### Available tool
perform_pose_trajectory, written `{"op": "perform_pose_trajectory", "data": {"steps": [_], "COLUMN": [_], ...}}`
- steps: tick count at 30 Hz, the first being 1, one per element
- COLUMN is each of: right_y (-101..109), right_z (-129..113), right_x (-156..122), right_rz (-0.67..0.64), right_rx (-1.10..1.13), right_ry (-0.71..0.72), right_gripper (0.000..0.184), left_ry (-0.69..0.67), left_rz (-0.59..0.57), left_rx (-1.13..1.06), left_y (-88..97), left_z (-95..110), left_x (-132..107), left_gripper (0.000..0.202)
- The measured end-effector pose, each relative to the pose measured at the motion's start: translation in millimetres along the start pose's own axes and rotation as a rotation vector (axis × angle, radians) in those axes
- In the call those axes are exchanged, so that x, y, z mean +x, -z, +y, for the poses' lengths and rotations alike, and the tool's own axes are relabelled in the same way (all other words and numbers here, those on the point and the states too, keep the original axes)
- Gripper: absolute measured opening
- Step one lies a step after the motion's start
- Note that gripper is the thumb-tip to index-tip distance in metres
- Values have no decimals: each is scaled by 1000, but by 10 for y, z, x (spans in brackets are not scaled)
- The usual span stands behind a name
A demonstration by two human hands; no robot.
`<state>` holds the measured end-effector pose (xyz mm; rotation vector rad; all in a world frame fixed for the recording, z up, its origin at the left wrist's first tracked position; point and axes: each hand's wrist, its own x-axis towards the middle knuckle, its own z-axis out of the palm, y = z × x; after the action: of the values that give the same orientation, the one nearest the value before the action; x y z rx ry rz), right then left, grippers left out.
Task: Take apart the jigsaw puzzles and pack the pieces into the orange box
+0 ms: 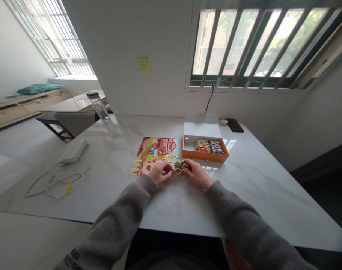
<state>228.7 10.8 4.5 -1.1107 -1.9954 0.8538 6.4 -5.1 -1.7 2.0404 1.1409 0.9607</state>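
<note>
Lying flat on the table [261,187]: puzzle [162,146], its lower right overlapped by the left hand [161,174], fingertips curled near the thumb; whether anything is pinched cannot be told. Pieces [180,164] held between thumb and fingers of the right hand [197,173]. Box [204,154] set just beyond, lid [201,128] raised. Open room offered toward right and front edges. Phone [235,125] placed near the far edge.

Puzzle [161,147] left of box [203,155]; pieces [208,146] inside box.
</note>
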Motion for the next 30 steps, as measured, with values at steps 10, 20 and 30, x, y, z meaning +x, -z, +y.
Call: {"op": "perform_pose_trajectory", "data": {"steps": [10, 20, 30], "right_y": [13, -31, -12], "right_z": [-63, -33, -37], "right_x": [-16, -36, -41], "right_rz": [-9, -89, -70], "right_rx": [34, -168, -194], "right_ry": [19, 193, 182], "right_gripper": [24, 12, 13], "left_ry": [-59, -22, -51], "left_rz": [-26, -15, -242], "left_rx": [459, 513, 696], "left_y": [51, 26, 842], "left_z": [68, 51, -156], "left_x": [5, 6, -245], "left_gripper": [7, 5, 27]}}
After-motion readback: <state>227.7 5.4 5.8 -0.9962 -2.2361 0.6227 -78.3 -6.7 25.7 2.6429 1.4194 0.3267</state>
